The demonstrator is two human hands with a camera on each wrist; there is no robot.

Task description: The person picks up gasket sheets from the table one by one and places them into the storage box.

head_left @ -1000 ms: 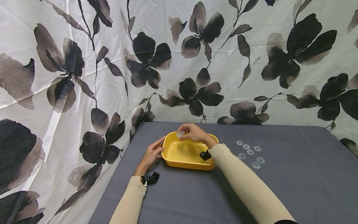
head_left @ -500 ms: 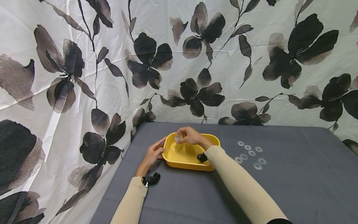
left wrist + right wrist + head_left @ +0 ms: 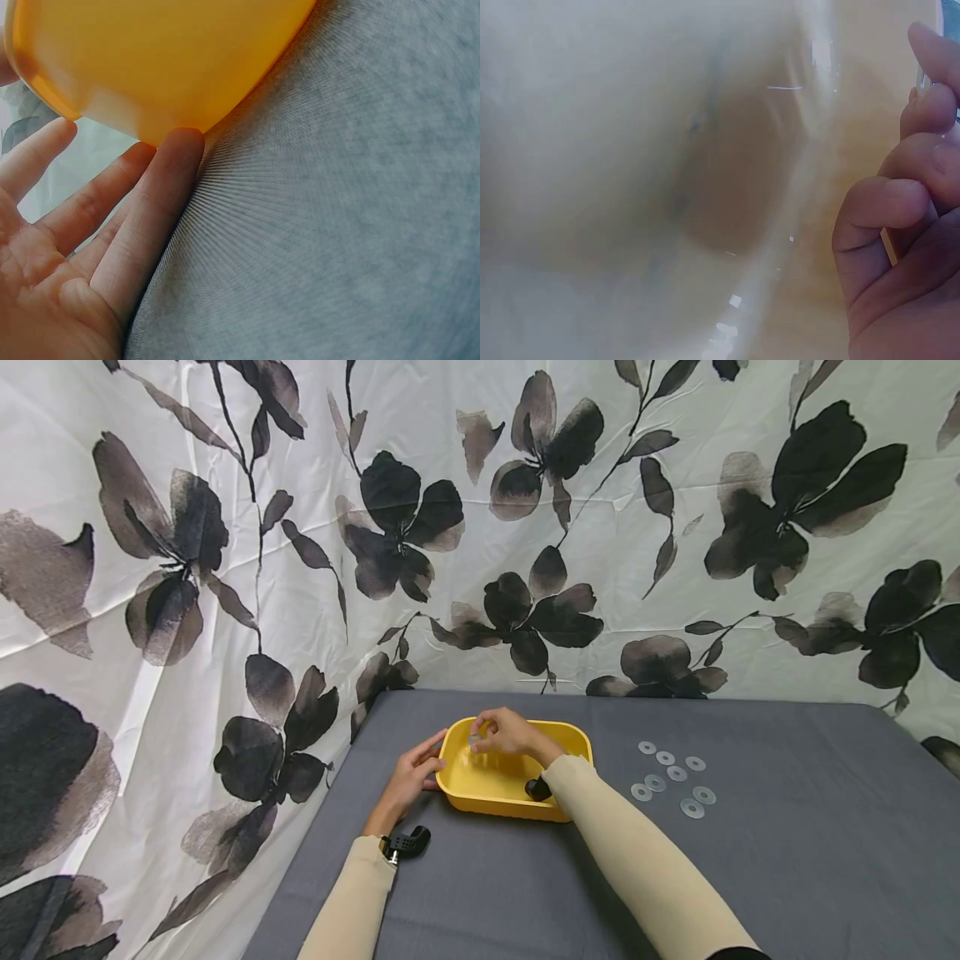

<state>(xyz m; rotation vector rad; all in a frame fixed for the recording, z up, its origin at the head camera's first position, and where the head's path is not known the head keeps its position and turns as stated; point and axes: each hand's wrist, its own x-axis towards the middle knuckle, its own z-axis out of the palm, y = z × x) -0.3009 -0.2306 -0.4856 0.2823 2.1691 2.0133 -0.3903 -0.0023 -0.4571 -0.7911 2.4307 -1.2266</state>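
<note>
Your right grip [image 3: 508,733] is pinching a translucent ring [image 3: 474,739] at the yellow tray [image 3: 498,807], far left corner. Your left grip [image 3: 407,778] is touching the tray's left end, fingers straight; eight loose rings [image 3: 677,773] are lying right of the tray on the grey tabletop [image 3: 810,827].

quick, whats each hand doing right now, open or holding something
Left hand: open, fingertips touching the tray's outer side.
Right hand: closed, pinching a washer over the tray.
</note>
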